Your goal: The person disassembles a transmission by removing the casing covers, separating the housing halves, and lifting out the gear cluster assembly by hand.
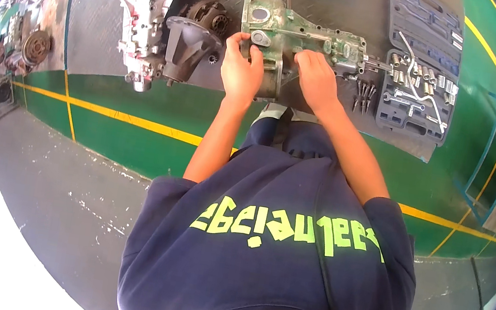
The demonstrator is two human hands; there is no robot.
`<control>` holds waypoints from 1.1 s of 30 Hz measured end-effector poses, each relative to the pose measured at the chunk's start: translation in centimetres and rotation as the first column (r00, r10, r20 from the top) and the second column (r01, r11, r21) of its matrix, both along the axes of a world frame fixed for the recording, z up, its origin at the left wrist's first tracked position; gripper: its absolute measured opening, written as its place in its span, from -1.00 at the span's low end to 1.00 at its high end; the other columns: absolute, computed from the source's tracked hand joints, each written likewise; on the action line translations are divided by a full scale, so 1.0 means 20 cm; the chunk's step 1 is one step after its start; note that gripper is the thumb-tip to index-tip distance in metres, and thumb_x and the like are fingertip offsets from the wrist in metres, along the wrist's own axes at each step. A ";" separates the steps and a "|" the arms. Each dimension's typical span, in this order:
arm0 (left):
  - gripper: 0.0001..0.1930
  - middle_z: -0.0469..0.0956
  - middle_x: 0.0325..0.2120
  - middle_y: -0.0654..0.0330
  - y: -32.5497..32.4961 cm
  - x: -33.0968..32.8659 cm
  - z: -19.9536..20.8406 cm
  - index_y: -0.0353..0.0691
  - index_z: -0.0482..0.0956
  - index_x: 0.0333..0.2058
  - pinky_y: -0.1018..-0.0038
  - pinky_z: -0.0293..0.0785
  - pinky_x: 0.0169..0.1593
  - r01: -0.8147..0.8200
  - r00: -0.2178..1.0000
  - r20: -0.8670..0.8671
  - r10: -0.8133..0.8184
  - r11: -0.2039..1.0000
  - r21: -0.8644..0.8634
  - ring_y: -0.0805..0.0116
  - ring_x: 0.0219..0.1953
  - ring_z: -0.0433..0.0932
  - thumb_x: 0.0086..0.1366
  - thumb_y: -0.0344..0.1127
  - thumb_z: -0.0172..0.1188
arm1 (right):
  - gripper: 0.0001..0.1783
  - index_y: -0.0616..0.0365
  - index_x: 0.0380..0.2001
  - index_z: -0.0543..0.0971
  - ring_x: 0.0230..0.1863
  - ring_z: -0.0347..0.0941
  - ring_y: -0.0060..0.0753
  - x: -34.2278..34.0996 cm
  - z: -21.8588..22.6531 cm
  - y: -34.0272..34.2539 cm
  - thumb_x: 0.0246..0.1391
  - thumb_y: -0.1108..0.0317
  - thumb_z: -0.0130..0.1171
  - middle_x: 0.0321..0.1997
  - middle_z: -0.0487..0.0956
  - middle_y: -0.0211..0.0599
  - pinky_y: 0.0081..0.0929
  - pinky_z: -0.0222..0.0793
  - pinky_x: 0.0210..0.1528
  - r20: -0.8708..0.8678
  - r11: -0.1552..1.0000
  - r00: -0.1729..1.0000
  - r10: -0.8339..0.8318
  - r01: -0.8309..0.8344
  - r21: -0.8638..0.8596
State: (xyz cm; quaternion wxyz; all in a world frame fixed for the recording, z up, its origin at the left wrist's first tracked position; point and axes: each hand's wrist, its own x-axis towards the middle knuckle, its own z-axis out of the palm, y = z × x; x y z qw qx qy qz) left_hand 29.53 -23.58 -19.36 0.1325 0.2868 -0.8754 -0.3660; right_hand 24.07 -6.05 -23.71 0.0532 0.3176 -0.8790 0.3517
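A metal gearbox housing (302,37) with a greenish tint lies lengthwise on the bench before me, its wide end to the left. My left hand (241,73) is at that wide end, the thumb and fingers bent around part of its near side. Close by on the right, my right hand (316,83) rests its curled fingers on the housing's near middle. Some fingertips are hidden against the metal. Several bolts (364,97) lie in a row right of my right hand.
An open tool case (390,116) with sockets, wrenches and a long bent bar (412,67) lies at the right. Left of the housing stand a dark bell-shaped gear part (191,42) and a silver gearbox case (143,15). The bench's near edge runs along my waist.
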 end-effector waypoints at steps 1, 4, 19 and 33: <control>-0.66 0.61 -0.09 -0.21 0.00 0.01 0.00 -0.26 0.44 0.02 0.03 0.50 -0.02 -0.014 1.000 0.005 0.014 1.000 -0.007 -0.27 -0.07 0.60 0.31 -0.31 0.19 | -0.72 0.15 -0.29 0.50 -0.15 0.52 -0.06 -0.01 0.00 0.01 -0.13 0.60 0.29 -0.21 0.58 -0.22 -0.25 0.51 -0.11 -0.041 0.998 0.997 0.060 -0.061 -0.024; -0.66 0.64 -0.22 -0.18 0.02 -0.01 0.01 -0.20 0.48 0.01 0.04 0.51 -0.07 -0.063 0.998 -0.006 0.063 0.997 -0.042 -0.26 -0.16 0.62 0.31 -0.24 0.21 | -0.79 0.13 -0.29 0.50 -0.17 0.51 -0.10 -0.03 -0.02 0.05 -0.03 0.52 0.26 -0.22 0.58 -0.24 -0.26 0.49 -0.09 -0.087 0.977 0.980 0.180 -0.188 -0.096; -0.67 0.66 -0.19 -0.15 0.04 -0.01 0.01 -0.16 0.45 0.01 0.05 0.55 -0.15 -0.080 0.995 0.045 0.088 0.984 -0.159 -0.21 -0.25 0.66 0.31 -0.23 0.19 | -0.79 0.10 -0.31 0.48 -0.21 0.50 -0.11 -0.07 -0.02 0.06 -0.02 0.51 0.28 -0.31 0.56 -0.24 -0.22 0.49 -0.14 -0.033 0.951 0.983 0.183 -0.185 -0.247; -0.68 0.65 -0.23 -0.17 0.01 -0.01 0.04 -0.19 0.43 0.01 0.01 0.52 -0.13 -0.031 0.997 0.073 0.034 0.998 -0.045 -0.22 -0.22 0.64 0.32 -0.26 0.16 | -0.81 0.12 -0.27 0.49 -0.13 0.49 -0.18 -0.06 0.03 0.04 -0.02 0.46 0.13 -0.18 0.55 -0.27 -0.33 0.51 -0.04 -0.192 0.966 0.946 0.260 -0.256 0.043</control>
